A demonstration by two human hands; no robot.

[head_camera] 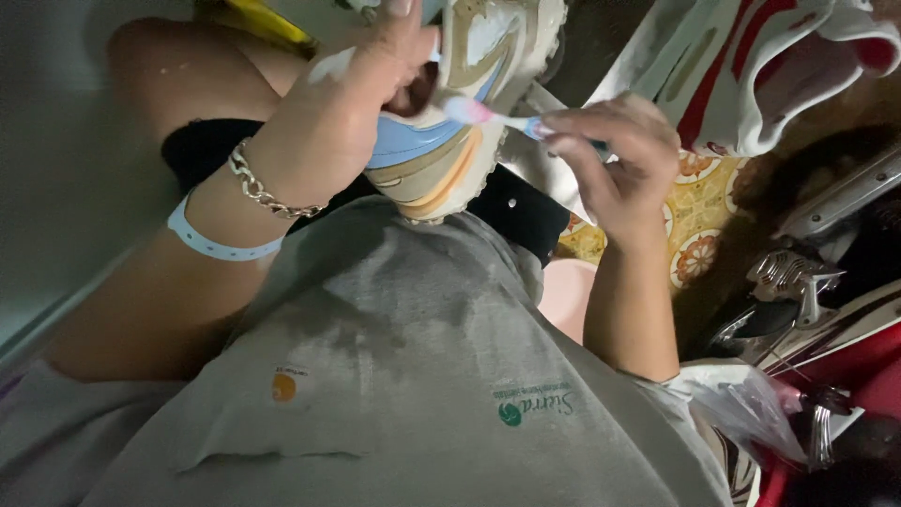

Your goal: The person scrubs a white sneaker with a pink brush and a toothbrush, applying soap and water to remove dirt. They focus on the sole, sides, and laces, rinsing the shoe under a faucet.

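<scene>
My left hand (338, 113) grips a sneaker (469, 103) in cream, light blue and orange, holding it up over my lap with its sole facing right. A chain bracelet and a pale blue wristband sit on that wrist. My right hand (610, 160) holds a toothbrush (493, 115) by the handle, and its pink and white head touches the shoe's side near the opening. My grey shirt fills the lower part of the view.
A white and red shoe or bag (779, 66) lies at the upper right over a patterned yellow floor tile (699, 216). A pink basin (571, 296) shows under my right forearm. A clear plastic bag (751, 408) and red-and-metal machine parts (826, 310) crowd the right edge.
</scene>
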